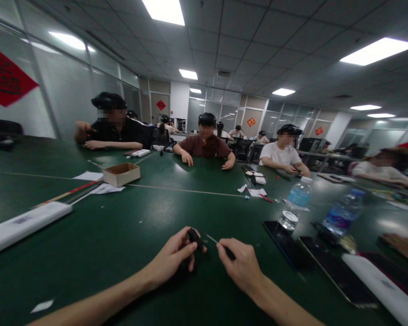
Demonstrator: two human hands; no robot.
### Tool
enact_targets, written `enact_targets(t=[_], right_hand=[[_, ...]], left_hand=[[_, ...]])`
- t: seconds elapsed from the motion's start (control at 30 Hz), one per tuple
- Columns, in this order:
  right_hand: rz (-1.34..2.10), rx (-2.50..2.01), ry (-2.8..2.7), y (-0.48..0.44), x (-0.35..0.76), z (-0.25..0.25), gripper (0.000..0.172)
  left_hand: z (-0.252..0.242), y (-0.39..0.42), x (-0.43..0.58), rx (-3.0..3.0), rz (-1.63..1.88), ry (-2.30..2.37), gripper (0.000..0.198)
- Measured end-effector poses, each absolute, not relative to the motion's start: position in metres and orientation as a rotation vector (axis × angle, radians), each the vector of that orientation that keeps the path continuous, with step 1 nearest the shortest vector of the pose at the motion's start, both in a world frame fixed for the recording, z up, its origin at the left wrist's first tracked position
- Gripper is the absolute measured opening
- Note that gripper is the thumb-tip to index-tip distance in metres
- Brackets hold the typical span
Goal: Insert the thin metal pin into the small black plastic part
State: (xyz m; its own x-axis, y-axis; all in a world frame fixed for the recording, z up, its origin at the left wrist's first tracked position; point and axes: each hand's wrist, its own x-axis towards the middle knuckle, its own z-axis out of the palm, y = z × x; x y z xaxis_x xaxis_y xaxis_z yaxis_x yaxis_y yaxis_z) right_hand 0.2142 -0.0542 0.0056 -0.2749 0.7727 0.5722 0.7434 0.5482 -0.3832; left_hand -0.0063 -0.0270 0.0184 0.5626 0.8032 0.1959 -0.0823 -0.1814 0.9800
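Btl labels (297, 198) blurry; L hand (172, 258) black part (194, 238), R hand (240, 265) pick (228, 252).

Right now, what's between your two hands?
In the head view, a thin metal tip pokes out from the black handle in my right hand, pointing toward the small black thing in my left hand.

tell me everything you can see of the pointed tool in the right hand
The pointed tool has a thin, straight, shiny metal shaft and a black handle, possibly plastic. The right hand grips the handle, its fingers hiding part of it. The tool slants up and to the left, above the table, with its fine tip close to the small black object in the left hand, apparently not touching it. The exact kind of tool cannot be told.
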Motion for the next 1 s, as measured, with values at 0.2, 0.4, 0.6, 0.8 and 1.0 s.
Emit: enact_targets(t=[0.2,0.4,0.6,0.8,1.0], right_hand=[[0.040,-1.215,-2.059,-0.0561,0.2132,0.0094,0.024],[0.000,-1.242,-2.069,-0.0556,0.2124,0.0084,0.022],[-0.001,-1.255,-2.088,-0.0543,0.2126,0.0081,0.021],[0.069,-1.264,-2.106,-0.0540,0.2126,0.0072,0.021],[0.110,-1.323,-2.119,-0.0578,0.2115,0.0093,0.022]], left_hand=[[0.0164,-0.0236,-0.0081,1.504,1.005,0.647,0.026],[0.0197,-0.0250,-0.0101,1.511,1.060,0.643,0.030],[0.0196,-0.0245,-0.0106,1.524,1.048,0.621,0.033],[0.0195,-0.0244,-0.0107,1.529,1.038,0.617,0.031],[0.0223,-0.0271,-0.0103,1.527,1.043,0.615,0.028]])
